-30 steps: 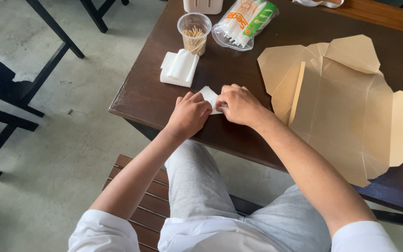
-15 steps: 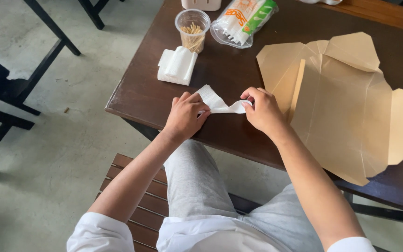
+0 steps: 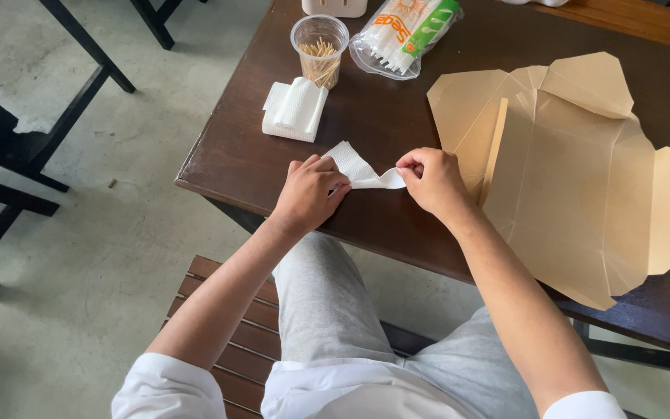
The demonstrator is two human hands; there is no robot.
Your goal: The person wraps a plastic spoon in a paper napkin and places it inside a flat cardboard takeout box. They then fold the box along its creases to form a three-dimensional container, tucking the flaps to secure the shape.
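We see both hands above the dark wooden surface (image 3: 397, 124): the left hand (image 3: 308, 194) and right hand (image 3: 432, 182) pinch opposite ends of a white paper napkin (image 3: 362, 171). An unfolded brown paper box (image 3: 575, 178) lies just beside the right hand.

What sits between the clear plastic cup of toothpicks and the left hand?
Head view: the stack of folded white napkins lies between the cup and left hand.

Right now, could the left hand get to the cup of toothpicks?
Probably yes. The cup of toothpicks stands on the table beyond the left hand, with only the stack of napkins beside the path. But that hand is holding the white napkin.
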